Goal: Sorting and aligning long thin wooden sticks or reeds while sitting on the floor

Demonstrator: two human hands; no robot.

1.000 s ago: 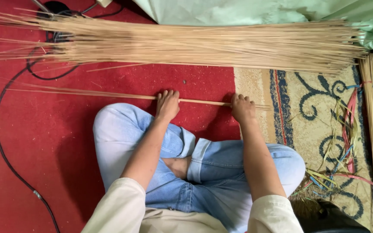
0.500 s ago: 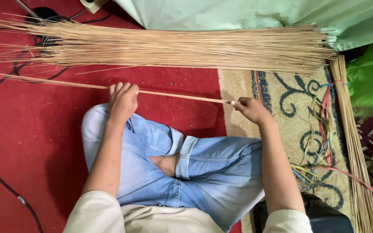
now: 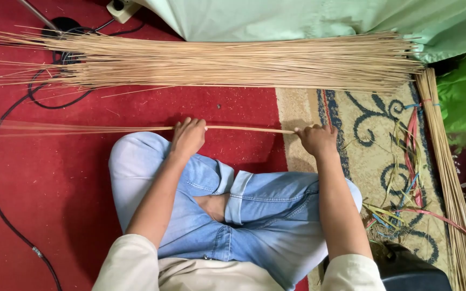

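A thin bundle of sticks point(image 3: 136, 129) lies level across the red carpet point(image 3: 44, 178), just in front of a seated person's knees, gripped in both hands. The left hand point(image 3: 188, 137) is curled over it, fingers together and closed on the sticks; the right hand point(image 3: 317, 140) closes on its right end, fingers folded down so the tip is hidden beneath them. To the left the bundle fans out and blurs, and its far end runs off the frame edge. The person sits cross-legged in blue jeans point(image 3: 244, 210), a bare foot point(image 3: 211, 206) showing between the legs. Beyond the hands a large pile of sticks point(image 3: 233, 62) stretches across the floor, its left ends cut off too. A black cable point(image 3: 1, 140) loops over the carpet. At right, a patterned rug point(image 3: 373, 118) carries coloured strips point(image 3: 411, 178) and another bundle point(image 3: 449, 178) running down out of view. Green cloth point(image 3: 308, 16) covers the top edge.
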